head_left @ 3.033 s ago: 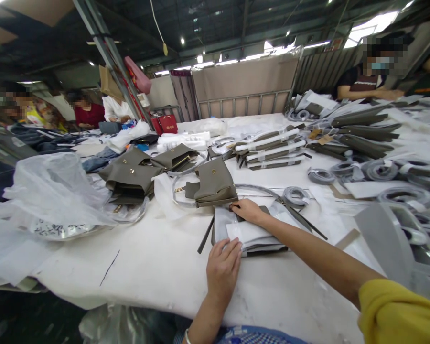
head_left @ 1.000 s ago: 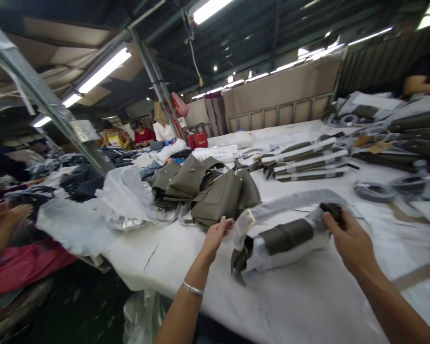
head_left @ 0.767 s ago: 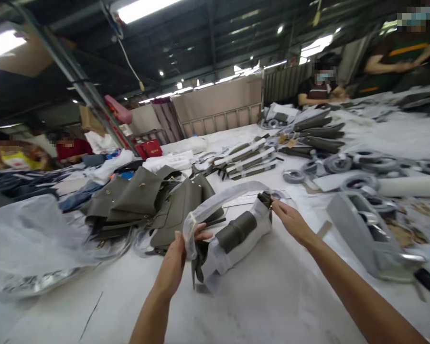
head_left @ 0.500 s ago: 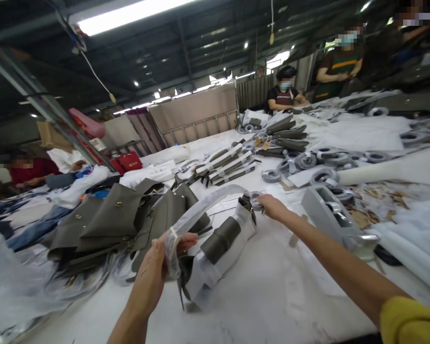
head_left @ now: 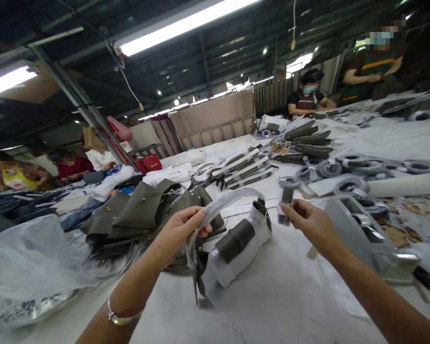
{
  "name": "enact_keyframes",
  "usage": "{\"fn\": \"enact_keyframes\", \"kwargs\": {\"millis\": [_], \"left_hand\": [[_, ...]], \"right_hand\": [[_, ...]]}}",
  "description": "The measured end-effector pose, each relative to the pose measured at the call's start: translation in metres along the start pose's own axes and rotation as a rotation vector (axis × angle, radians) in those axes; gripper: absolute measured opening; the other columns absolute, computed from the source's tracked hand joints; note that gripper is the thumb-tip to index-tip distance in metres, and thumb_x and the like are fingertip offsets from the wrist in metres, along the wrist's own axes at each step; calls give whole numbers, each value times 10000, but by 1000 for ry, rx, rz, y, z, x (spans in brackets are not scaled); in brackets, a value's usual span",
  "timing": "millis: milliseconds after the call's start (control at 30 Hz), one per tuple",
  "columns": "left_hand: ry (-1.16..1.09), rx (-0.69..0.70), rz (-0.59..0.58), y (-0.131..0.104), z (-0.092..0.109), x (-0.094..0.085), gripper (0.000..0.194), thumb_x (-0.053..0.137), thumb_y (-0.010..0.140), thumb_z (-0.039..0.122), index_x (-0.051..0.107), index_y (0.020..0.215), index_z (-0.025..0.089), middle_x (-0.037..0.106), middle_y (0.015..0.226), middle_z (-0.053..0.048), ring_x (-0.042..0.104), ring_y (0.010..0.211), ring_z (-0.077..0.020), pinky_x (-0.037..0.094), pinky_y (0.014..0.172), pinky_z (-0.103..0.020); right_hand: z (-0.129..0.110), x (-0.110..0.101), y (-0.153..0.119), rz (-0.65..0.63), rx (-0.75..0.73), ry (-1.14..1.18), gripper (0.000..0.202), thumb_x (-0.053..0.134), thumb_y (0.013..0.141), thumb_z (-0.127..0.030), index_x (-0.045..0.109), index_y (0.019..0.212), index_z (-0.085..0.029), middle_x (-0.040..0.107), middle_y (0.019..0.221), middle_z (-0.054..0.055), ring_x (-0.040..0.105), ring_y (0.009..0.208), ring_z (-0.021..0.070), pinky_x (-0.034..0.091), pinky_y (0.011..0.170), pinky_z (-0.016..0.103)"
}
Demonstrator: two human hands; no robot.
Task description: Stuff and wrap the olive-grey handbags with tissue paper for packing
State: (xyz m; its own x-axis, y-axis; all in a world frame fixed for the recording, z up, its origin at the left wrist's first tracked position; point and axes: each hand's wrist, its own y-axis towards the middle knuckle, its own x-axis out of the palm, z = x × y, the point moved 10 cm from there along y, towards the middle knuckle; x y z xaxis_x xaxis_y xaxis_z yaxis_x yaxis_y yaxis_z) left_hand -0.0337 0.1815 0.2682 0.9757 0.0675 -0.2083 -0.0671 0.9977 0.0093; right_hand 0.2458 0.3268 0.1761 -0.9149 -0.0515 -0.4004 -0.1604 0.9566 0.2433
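Observation:
An olive-grey handbag (head_left: pixel 235 240), partly wrapped in white paper, lies on the white table in front of me. Its handle (head_left: pixel 232 198) arches over it inside a translucent wrap. My left hand (head_left: pixel 188 224) is closed on the near end of that handle. In my right hand (head_left: pixel 306 222), thumb and fingers pinch a coiled strap (head_left: pixel 286 196) in clear plastic, its dark band hanging down to my fingertips. The strap is just above the table, to the right of the handbag.
Stacked olive bag pieces (head_left: pixel 136 210) and a clear plastic bag (head_left: pixel 32 267) lie left. A grey tape dispenser (head_left: pixel 358 234) stands right. Beyond are wrapped straps (head_left: pixel 329 168) and bundled dark strips (head_left: pixel 243 167). Co-workers (head_left: pixel 310 95) sit and stand around the table.
My right hand has drawn the coiled strap away from the handbag, to the right and nearer me. My left hand has shifted up along the handle. The view has turned slightly left.

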Motion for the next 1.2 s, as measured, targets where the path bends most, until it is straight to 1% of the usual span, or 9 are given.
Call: {"fn": "enact_keyframes", "kwargs": {"millis": [133, 300, 467, 633, 833, 900, 1000, 1100, 1200], "left_hand": [[-43, 0, 33, 3, -3, 8, 335, 679, 830, 489, 664, 871, 157, 657, 763, -24, 572, 671, -121, 462, 641, -210], [49, 79, 135, 3, 1, 10, 340, 695, 806, 478, 713, 911, 154, 683, 848, -26, 617, 808, -156, 490, 780, -254], [39, 206, 146, 2, 12, 14, 317, 694, 809, 432, 715, 971, 161, 675, 1205, -88, 607, 1133, -235, 458, 996, -317], [176, 219, 152, 2, 8, 9, 467, 642, 849, 483, 629, 1215, 194, 714, 1084, -61, 644, 1042, -231, 494, 922, -315], [395, 188, 154, 1, -2, 1, 440, 520, 896, 582, 677, 850, 174, 689, 817, -22, 621, 818, -203, 472, 735, -243], [337, 126, 119, 0, -7, 4, 453, 559, 861, 611, 652, 802, 172, 648, 737, -12, 592, 740, -188, 462, 659, -236], [99, -9, 103, -3, -15, 8, 449, 660, 780, 617, 655, 833, 171, 636, 702, -8, 589, 700, -186, 474, 613, -239], [-161, -81, 220, -5, -19, 0, 456, 737, 715, 588, 656, 847, 160, 642, 673, -5, 565, 601, -158, 478, 556, -236], [-275, -23, 346, -1, -13, -6, 420, 754, 719, 545, 654, 824, 151, 643, 655, 0, 536, 539, -120, 460, 514, -205]], "right_hand": [[-29, 77, -59, -334, 226, 725, 425, 694, 811, -579, 678, 889, -162, 598, 679, -3, 472, 508, 88, 392, 478, 228], [-75, 134, -72, -403, 365, 1155, 330, 847, 715, -400, 711, 905, -167, 661, 855, 9, 624, 696, 87, 562, 697, 198], [-115, 149, -68, -459, 297, 1284, 323, 837, 735, -363, 736, 987, -188, 685, 943, 10, 639, 766, 86, 568, 762, 198], [-128, 147, -75, -451, 247, 1291, 287, 829, 735, -359, 742, 927, -165, 681, 864, 9, 625, 747, 87, 548, 774, 209], [-137, 132, -88, -522, 54, 1020, 342, 760, 785, -443, 747, 1037, -212, 729, 932, 29, 695, 859, 176, 551, 851, 318], [-129, 116, -88, -506, -100, 762, 300, 677, 856, -464, 755, 1026, -229, 736, 893, 29, 706, 799, 189, 561, 768, 315], [-88, 73, -75, -308, -294, 218, 264, 586, 935, -414, 760, 973, -220, 740, 840, 36, 691, 720, 173, 543, 757, 302], [-11, 35, -49, -250, -269, -439, 258, 496, 973, -234, 718, 1104, -226, 737, 1048, 47, 679, 923, 174, 507, 867, 282], [60, 1, -24, -305, -176, -657, 350, 510, 843, -16, 738, 1060, -168, 714, 1115, 127, 650, 1039, 244, 478, 919, 340]]}}
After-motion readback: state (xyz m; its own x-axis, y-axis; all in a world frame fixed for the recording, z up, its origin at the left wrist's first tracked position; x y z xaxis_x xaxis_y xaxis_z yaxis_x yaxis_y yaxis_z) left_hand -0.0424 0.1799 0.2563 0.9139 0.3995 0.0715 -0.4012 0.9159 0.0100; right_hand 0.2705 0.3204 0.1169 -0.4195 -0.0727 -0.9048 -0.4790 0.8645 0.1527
